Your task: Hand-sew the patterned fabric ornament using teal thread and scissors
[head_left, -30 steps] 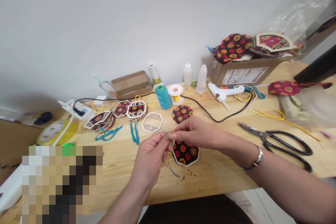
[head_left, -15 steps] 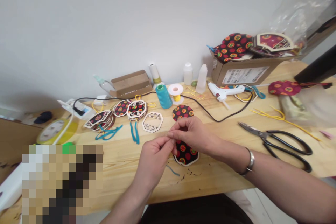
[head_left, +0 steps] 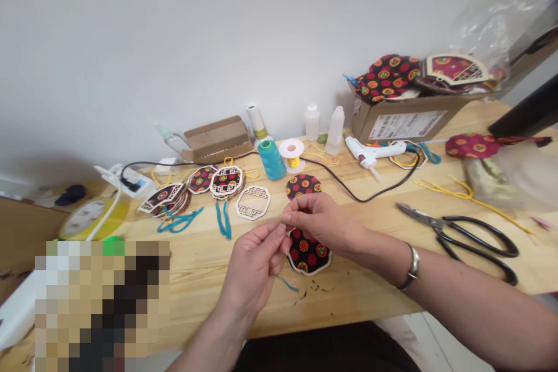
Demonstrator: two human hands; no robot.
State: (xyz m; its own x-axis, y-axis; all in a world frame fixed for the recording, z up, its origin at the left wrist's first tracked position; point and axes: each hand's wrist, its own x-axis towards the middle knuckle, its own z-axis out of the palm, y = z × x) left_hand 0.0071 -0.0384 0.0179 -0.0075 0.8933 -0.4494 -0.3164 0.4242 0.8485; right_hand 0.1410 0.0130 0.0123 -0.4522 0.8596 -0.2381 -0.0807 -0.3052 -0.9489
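Note:
My left hand (head_left: 257, 256) and my right hand (head_left: 318, 221) meet fingertip to fingertip over the table. Both are closed in a pinch, and whatever lies between the fingers is too small to make out. Just below my right hand lies a scalloped piece of black patterned fabric (head_left: 308, 251) with a pale wooden rim, partly covered by that hand. Beyond the hands is a second patterned fabric piece (head_left: 304, 185). A bare wooden lattice frame (head_left: 253, 202) sits to the left of it. A short blue thread (head_left: 288, 285) rests near my left hand.
Black-handled scissors (head_left: 453, 232) lie at the right, below a white glue gun (head_left: 375, 151). A teal thread cone (head_left: 272, 160) and a yellow cord spool (head_left: 292, 154) stand at the back. Finished-looking ornaments (head_left: 227, 181) are at left, a cardboard box (head_left: 401, 119) at back right.
My left hand has turned slightly and its fingers have shifted a little at the pinch. My right hand stays almost in place, and the things on the table have not moved.

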